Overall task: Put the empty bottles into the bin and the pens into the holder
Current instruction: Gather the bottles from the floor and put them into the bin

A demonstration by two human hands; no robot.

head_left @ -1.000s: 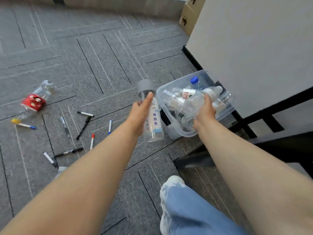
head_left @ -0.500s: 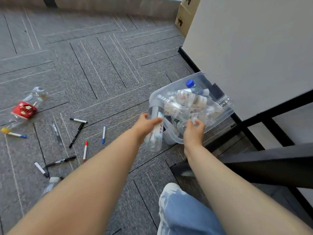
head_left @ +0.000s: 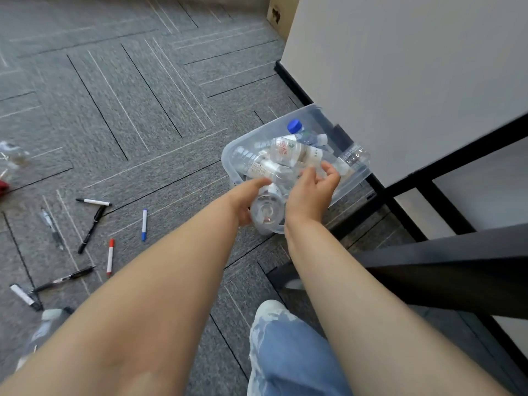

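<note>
A clear plastic bin point(head_left: 271, 128) stands on the grey carpet against a white panel, with several empty bottles inside, one with a blue cap point(head_left: 295, 126). My left hand point(head_left: 243, 201) grips a clear bottle point(head_left: 267, 214) lying over the bin's near rim, base toward me. My right hand point(head_left: 311, 190) hovers over the bin with its fingers spread, holding nothing. Several pens lie on the floor to the left, among them a blue pen point(head_left: 144, 224), a red pen point(head_left: 110, 256) and a black marker point(head_left: 91, 228). No holder is in view.
A crumpled bottle point(head_left: 11, 158) lies at the far left edge, and another bottle point(head_left: 47, 322) shows by my left forearm. A white panel point(head_left: 400, 81) and black frame point(head_left: 428, 195) close off the right. My jeans leg and white shoe point(head_left: 271, 312) are below.
My right hand let its bottle go into the bin and spread its fingers. My left hand carried its bottle right, tipped it flat and brought it over the bin's near rim.
</note>
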